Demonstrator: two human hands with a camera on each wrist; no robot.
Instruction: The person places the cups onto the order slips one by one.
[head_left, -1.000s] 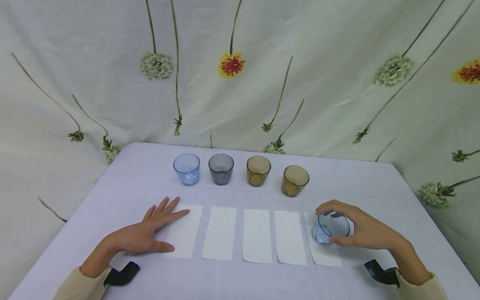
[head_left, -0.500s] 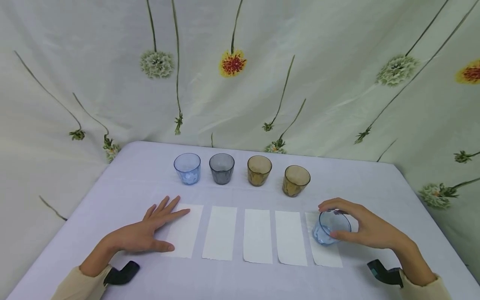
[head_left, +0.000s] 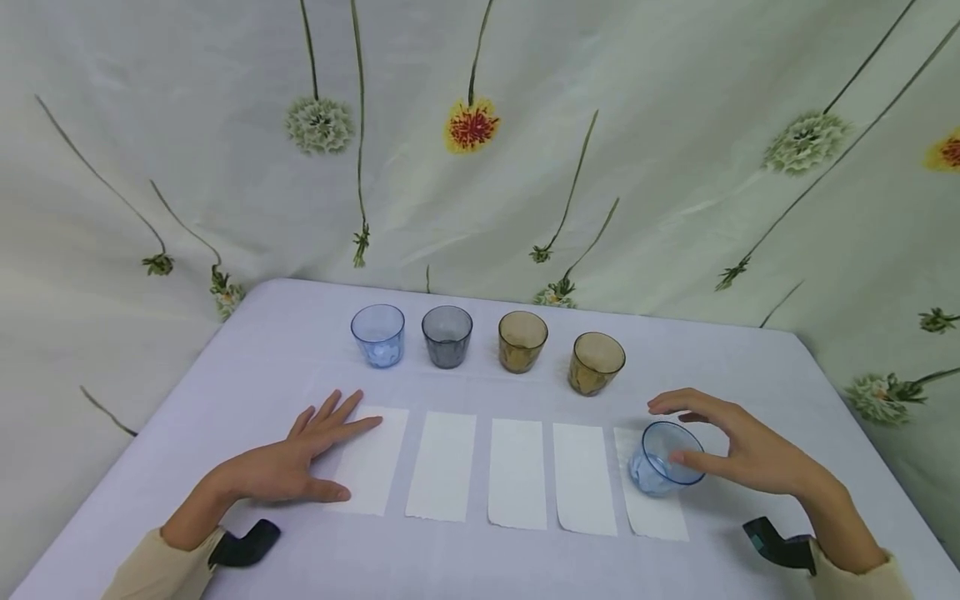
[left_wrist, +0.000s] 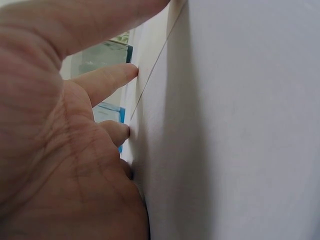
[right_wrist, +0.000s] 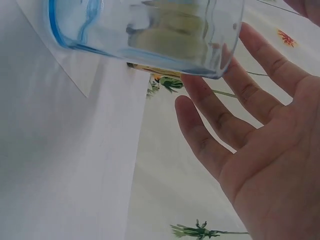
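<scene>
A light blue glass (head_left: pixel 654 468) stands upright on the rightmost white paper strip (head_left: pixel 654 521). My right hand (head_left: pixel 757 446) is beside it with its fingers spread and relaxed; the thumb overlaps the near side of the rim in the head view. In the right wrist view the fingers (right_wrist: pixel 215 112) extend past the glass (right_wrist: pixel 145 35) without curling round it. My left hand (head_left: pixel 288 462) rests flat, fingers spread, over the left edge of the leftmost paper strip (head_left: pixel 375 467). It holds nothing; the left wrist view shows its fingertips at the tabletop.
At the back of the table stand a blue glass (head_left: pixel 379 337), a grey glass (head_left: pixel 447 337) and two amber glasses (head_left: pixel 522 342), the right one slightly nearer. Three more paper strips (head_left: pixel 441 467) lie between the outer two. A flower-print cloth (head_left: pixel 420 167) hangs behind the table.
The right fingers have loosened from the blue glass and drawn away to the right. The glass stays on its strip. The left hand keeps its place, while the head view shifts slightly.
</scene>
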